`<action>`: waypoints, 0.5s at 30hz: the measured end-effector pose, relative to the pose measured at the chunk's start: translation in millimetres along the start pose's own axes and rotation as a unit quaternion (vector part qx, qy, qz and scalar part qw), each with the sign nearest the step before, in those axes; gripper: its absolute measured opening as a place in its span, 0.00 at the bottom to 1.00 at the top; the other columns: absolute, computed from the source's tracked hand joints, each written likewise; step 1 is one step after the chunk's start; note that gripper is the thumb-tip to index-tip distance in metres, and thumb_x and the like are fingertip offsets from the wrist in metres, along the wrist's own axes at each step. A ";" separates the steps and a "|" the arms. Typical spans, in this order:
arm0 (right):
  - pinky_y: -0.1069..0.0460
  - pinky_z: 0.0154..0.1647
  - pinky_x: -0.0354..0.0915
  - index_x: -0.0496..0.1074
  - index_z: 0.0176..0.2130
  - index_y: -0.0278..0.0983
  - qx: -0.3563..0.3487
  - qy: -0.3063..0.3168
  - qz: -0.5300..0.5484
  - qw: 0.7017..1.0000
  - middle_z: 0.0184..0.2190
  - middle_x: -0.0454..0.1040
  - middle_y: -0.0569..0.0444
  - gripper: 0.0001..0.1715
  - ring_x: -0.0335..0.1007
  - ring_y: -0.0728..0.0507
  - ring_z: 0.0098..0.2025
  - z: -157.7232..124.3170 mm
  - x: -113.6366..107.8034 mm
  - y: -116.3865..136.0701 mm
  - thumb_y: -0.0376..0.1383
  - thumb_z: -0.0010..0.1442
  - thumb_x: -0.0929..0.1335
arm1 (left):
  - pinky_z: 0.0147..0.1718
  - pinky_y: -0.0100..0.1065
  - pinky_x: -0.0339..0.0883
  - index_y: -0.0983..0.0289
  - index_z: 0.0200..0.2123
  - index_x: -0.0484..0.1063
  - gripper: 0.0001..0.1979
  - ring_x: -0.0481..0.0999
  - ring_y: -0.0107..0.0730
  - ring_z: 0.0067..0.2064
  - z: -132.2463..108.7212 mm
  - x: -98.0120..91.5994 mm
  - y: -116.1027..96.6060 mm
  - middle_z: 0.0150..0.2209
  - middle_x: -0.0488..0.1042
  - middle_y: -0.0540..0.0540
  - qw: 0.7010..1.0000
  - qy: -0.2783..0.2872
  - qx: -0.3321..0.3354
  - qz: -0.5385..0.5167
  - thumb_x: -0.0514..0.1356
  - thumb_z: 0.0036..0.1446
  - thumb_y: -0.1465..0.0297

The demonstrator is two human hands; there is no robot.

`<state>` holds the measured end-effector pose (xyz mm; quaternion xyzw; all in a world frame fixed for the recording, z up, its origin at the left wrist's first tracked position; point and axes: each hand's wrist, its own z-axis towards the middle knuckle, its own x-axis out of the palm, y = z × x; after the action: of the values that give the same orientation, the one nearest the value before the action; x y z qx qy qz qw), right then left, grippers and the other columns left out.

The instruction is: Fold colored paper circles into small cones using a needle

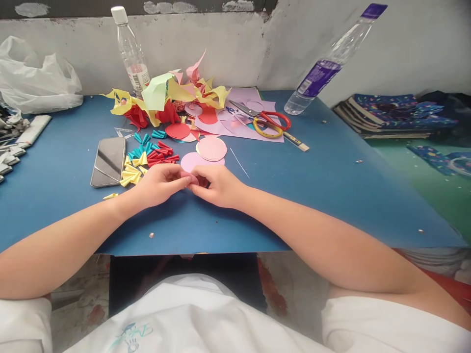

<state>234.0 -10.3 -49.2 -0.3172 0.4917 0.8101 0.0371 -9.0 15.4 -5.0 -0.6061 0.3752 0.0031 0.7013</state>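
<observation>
My left hand (pixel 160 184) and my right hand (pixel 217 186) meet over the blue table (pixel 312 196), both pinching a small pink paper piece (pixel 188 177) between their fingertips. Just behind them lie a lilac paper disc (pixel 191 160) and a pink paper disc (pixel 211 148). Left of my hands sits a cluster of small rolled paper cones, yellow (pixel 132 174), red (pixel 160 154) and teal (pixel 145 142).
A phone (pixel 108 161) lies left of the cones. Behind are a heap of coloured paper scraps (pixel 172 98), scissors (pixel 263 117), a yellow ring (pixel 267 130), a thin stick (pixel 239 163), two plastic bottles (pixel 130 51) (pixel 331 61), a white bag (pixel 37 78) and stacked books (pixel 390 115).
</observation>
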 end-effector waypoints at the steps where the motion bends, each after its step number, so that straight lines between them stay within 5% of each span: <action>1: 0.43 0.38 0.66 0.65 0.36 0.46 0.004 0.010 -0.003 1.000 0.31 0.73 0.57 0.20 0.66 0.42 0.33 -0.1 -0.5 0.3 0.44 0.78 0.74 | 0.35 0.36 0.72 0.62 0.34 0.86 0.32 0.79 0.38 0.35 -0.1 0.2 0.3 0.33 0.86 0.56 1.000 0.004 -0.002 -0.004 0.76 0.63 0.37; 15: 0.46 0.36 0.61 0.64 0.35 0.45 -0.004 0.044 -0.044 0.998 0.30 0.73 0.58 0.19 0.65 0.44 0.31 1.1 -2.5 3.4 0.43 0.76 0.73 | 0.30 0.35 0.60 0.61 0.31 0.80 0.23 0.67 0.32 0.30 -0.6 -2.5 -2.6 0.26 0.74 0.49 0.999 0.049 0.016 0.016 0.74 0.65 0.48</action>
<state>234.2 -10.5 -44.9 -0.3741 0.4749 0.7951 0.0493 -9.9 15.4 -1.5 -0.5879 0.4191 -0.0218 0.6916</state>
